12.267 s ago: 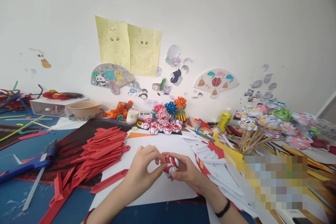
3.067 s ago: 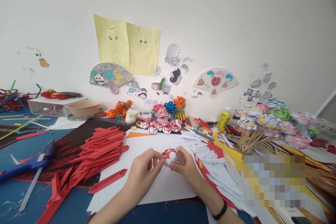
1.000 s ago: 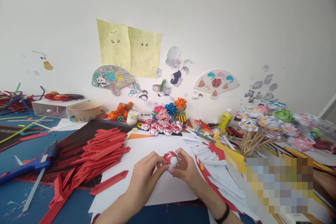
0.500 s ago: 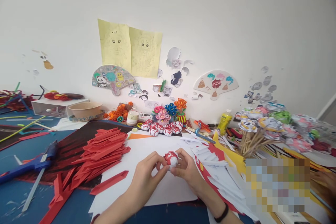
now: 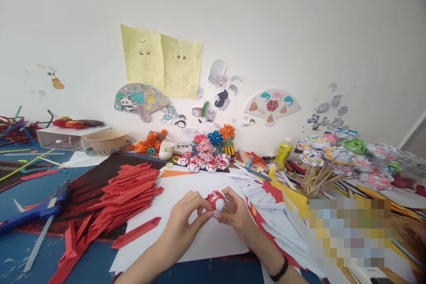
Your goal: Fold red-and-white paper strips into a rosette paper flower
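Observation:
Between both hands, above a white paper sheet, is a red-and-white folded paper ball. My left hand pinches its left lower side with thumb and forefinger. From the right, my right hand grips it with curled fingers and thumb; part of the ball is hidden behind them. Left of the sheet lies a pile of red folded paper strips, with a single red strip apart from it. White folded paper strips are heaped to the right. Several similar red-and-white balls stand at the sheet's far edge.
A blue glue gun lies at the left. Along the wall stand a bowl, a jar, a yellow bottle and small flower pots. Paper flowers on sticks fill the right; a person's hand shows at the right edge.
The view has shifted slightly, so the background sits a little further left. Both hands keep hold of the paper ball in nearly the same pose, with the ball turned slightly.

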Demonstrator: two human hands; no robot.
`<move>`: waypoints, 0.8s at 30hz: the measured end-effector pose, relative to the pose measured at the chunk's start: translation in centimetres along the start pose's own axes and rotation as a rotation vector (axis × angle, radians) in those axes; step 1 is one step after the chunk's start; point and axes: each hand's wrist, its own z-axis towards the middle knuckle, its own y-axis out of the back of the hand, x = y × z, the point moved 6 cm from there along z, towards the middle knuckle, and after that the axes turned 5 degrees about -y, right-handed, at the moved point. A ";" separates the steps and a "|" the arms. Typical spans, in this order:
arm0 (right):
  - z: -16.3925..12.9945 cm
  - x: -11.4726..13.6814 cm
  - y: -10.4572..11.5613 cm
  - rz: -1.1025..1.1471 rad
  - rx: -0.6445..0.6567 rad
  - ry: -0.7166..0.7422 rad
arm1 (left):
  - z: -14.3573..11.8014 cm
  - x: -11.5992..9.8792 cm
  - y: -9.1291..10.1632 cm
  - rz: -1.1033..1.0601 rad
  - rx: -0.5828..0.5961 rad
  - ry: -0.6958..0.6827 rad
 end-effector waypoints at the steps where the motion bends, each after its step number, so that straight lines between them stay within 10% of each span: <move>1: 0.0 -0.1 0.0 -0.007 0.008 -0.003 | 0.0 0.1 0.0 0.007 -0.003 0.011; 24: 0.0 -0.6 -0.7 -0.020 0.061 -0.035 | -0.4 0.8 -0.2 0.252 -0.063 -0.044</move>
